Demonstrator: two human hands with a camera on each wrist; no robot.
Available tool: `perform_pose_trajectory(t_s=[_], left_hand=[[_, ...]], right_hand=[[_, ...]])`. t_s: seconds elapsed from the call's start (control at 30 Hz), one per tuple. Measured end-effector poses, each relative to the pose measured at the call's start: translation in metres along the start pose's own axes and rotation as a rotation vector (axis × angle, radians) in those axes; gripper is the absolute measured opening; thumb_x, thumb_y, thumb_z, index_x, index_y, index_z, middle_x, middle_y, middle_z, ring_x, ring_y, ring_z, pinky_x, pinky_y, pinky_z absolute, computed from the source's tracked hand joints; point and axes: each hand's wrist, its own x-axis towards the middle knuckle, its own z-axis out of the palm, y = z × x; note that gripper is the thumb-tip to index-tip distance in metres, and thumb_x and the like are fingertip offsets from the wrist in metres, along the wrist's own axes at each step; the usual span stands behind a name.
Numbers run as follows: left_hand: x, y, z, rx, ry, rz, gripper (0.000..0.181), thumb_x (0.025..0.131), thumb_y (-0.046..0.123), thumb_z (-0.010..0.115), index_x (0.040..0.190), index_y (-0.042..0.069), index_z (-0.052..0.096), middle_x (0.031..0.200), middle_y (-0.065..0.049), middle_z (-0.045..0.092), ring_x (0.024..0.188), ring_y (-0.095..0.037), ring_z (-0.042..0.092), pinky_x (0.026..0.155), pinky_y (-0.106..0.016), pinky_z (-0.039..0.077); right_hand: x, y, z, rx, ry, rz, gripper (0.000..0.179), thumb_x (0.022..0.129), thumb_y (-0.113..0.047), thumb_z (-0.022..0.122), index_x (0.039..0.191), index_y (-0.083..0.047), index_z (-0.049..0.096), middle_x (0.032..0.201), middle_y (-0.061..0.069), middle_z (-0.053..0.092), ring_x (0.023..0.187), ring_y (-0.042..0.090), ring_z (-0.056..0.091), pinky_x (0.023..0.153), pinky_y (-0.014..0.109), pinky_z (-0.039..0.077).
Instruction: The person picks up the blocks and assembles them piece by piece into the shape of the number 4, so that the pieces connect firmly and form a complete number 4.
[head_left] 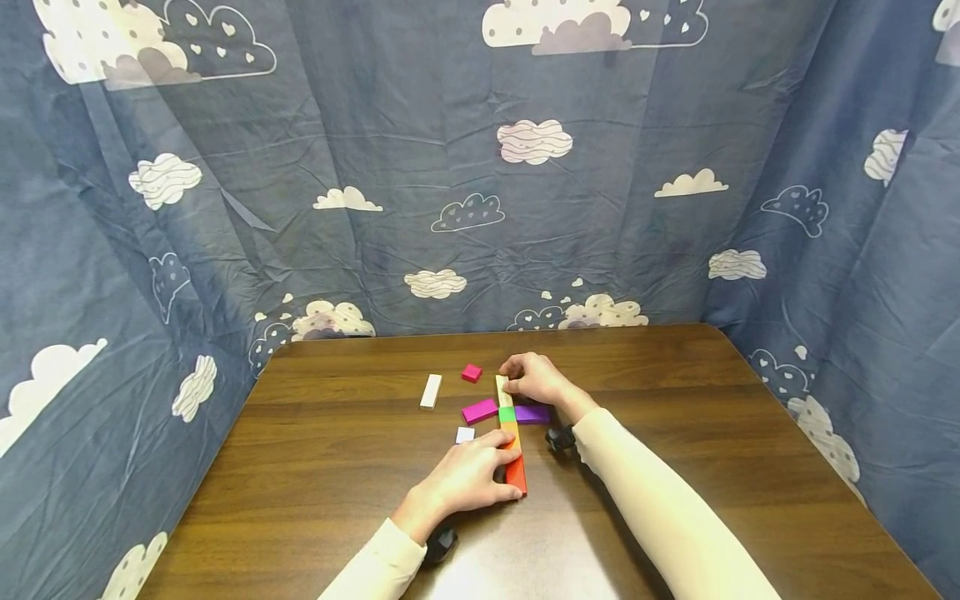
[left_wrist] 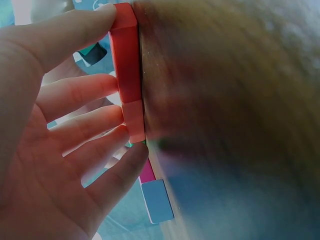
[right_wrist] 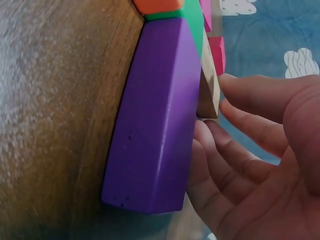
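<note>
On the table a straight row of blocks runs away from me: a red block [head_left: 515, 477] nearest, then an orange block [head_left: 512, 428], a small green block [head_left: 507, 414] and a pale wooden block [head_left: 502, 385]. A purple block [right_wrist: 150, 115] lies crosswise against the right of the green one, and a magenta block [head_left: 480, 411] sits on its left. My left hand [head_left: 468, 473] has its thumb at the red block's near end, with spread fingers touching the row's left side. At the far end my right hand [head_left: 536, 377] holds the pale block between thumb and bent fingers.
Left of the row lie a white block [head_left: 431, 392], a small pinkish-red block [head_left: 472, 372] and a small pale block [head_left: 465, 435] close to the left hand. The brown table [head_left: 337, 467] ends at a blue cloud-print curtain [head_left: 450, 167] behind.
</note>
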Motion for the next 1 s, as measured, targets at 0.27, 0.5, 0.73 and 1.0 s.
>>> perform_pose_trajectory(t_s=[0.27, 0.5, 0.73, 1.0], left_hand=[[-0.0002, -0.0008, 0.0007, -0.004, 0.013, 0.011, 0.057, 0.083, 0.051, 0.078, 0.129, 0.018, 0.071, 0.138, -0.002, 0.057, 0.121, -0.016, 0.058, 0.09, -0.034, 0.053], [0.0, -0.0002, 0.0001, 0.005, 0.004, 0.003, 0.056, 0.083, 0.05, 0.078, 0.129, 0.018, 0.071, 0.138, -0.001, 0.057, 0.117, -0.016, 0.06, 0.088, -0.034, 0.054], [0.0002, 0.0011, 0.0006, 0.03, 0.011, 0.018, 0.056, 0.084, 0.051, 0.077, 0.128, 0.018, 0.071, 0.136, -0.002, 0.058, 0.118, -0.016, 0.059, 0.087, -0.034, 0.054], [0.0006, -0.0001, 0.0013, 0.054, 0.029, 0.036, 0.055, 0.083, 0.052, 0.077, 0.126, 0.018, 0.072, 0.135, -0.002, 0.058, 0.116, -0.015, 0.059, 0.084, -0.034, 0.055]], right_hand=[[0.0013, -0.0026, 0.0011, -0.114, -0.013, 0.001, 0.038, 0.082, -0.014, 0.08, 0.118, -0.003, 0.072, 0.092, 0.007, 0.069, 0.086, 0.02, 0.061, 0.081, 0.04, 0.049], [0.0027, -0.002, 0.0029, -0.126, -0.013, 0.022, 0.033, 0.082, -0.014, 0.08, 0.114, -0.004, 0.074, 0.088, 0.002, 0.068, 0.082, 0.018, 0.06, 0.078, 0.037, 0.049], [0.0007, -0.0027, 0.0038, -0.12, -0.015, 0.032, 0.033, 0.083, -0.013, 0.079, 0.114, -0.005, 0.074, 0.088, 0.003, 0.068, 0.081, 0.017, 0.059, 0.076, 0.036, 0.048], [0.0, -0.0061, 0.0023, -0.126, -0.013, 0.035, 0.035, 0.083, -0.016, 0.08, 0.116, -0.006, 0.074, 0.086, 0.001, 0.066, 0.079, 0.016, 0.058, 0.074, 0.034, 0.048]])
